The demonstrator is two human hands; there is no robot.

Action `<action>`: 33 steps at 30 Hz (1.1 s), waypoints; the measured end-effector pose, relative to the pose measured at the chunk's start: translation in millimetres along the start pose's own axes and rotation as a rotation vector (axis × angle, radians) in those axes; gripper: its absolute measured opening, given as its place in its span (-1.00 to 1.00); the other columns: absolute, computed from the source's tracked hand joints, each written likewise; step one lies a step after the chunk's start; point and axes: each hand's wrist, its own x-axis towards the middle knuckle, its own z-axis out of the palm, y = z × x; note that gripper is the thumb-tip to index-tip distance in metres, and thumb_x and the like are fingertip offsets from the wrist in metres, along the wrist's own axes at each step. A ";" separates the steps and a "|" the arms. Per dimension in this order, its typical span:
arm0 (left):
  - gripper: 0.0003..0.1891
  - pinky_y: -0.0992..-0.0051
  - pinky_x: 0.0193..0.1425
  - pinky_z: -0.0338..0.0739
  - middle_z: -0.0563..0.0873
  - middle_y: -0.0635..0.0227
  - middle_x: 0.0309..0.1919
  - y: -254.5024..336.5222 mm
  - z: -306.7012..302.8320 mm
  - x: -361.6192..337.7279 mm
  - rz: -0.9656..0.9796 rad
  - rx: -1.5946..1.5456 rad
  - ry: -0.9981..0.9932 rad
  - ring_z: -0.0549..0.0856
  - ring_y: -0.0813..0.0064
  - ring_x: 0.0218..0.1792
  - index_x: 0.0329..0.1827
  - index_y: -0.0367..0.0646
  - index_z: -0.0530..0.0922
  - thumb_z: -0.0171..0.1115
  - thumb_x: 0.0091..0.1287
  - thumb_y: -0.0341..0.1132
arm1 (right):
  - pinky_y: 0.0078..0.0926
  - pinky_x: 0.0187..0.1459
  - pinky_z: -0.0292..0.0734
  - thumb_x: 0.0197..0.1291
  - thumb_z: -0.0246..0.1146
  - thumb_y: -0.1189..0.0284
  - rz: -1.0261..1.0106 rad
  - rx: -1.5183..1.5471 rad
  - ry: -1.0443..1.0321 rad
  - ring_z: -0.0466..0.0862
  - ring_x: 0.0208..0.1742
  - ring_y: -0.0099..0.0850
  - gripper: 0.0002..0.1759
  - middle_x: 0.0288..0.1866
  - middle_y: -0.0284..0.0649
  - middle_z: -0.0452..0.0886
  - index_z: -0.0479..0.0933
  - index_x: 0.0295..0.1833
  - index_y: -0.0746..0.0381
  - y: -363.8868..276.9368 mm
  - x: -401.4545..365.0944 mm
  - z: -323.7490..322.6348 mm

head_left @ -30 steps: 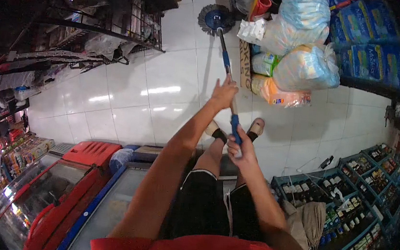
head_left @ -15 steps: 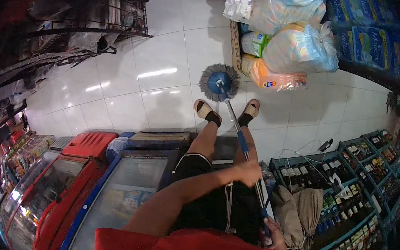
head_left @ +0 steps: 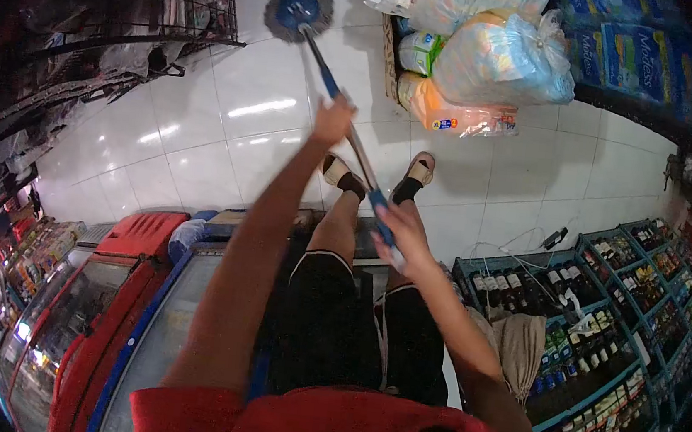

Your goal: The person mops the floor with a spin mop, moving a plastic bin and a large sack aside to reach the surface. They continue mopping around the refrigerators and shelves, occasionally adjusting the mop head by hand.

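A mop (head_left: 358, 147) with a metal pole, blue grips and a round blue head with grey strands reaches forward across the tiled floor (head_left: 200, 89). Its head (head_left: 299, 12) rests on the tiles at the upper middle, near the dark wire rack. My left hand (head_left: 334, 122) is closed around the pole partway up, just below a blue grip. Closer to my body, my right hand (head_left: 405, 237) wraps the blue grip near the pole's end. Both arms are stretched forward, and my sandalled feet stand on either side of the lower pole.
Bagged goods (head_left: 502, 60) and an orange diaper pack (head_left: 472, 118) sit in a carton ahead right. A wire rack (head_left: 203, 15) stands at upper left. Bottle crates (head_left: 594, 323) with a loose cable (head_left: 509, 248) are at right. A red freezer (head_left: 118, 294) is at left.
The mop head has slid forward and left, away from my feet. Both hands have moved forward with the pole, and my arms are now extended.
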 end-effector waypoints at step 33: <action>-0.82 -0.14 0.08 0.22 0.59 0.34 -0.13 34.6 61.7 -53.2 -0.666 -0.142 -0.104 0.44 0.36 0.08 -0.30 -0.01 0.58 0.17 0.00 -0.31 | -0.49 -0.36 0.42 0.12 0.13 0.32 -0.365 -1.404 -0.178 0.49 -0.45 -0.47 -0.62 -0.32 -0.20 0.45 0.43 0.02 0.30 -57.4 72.7 -86.5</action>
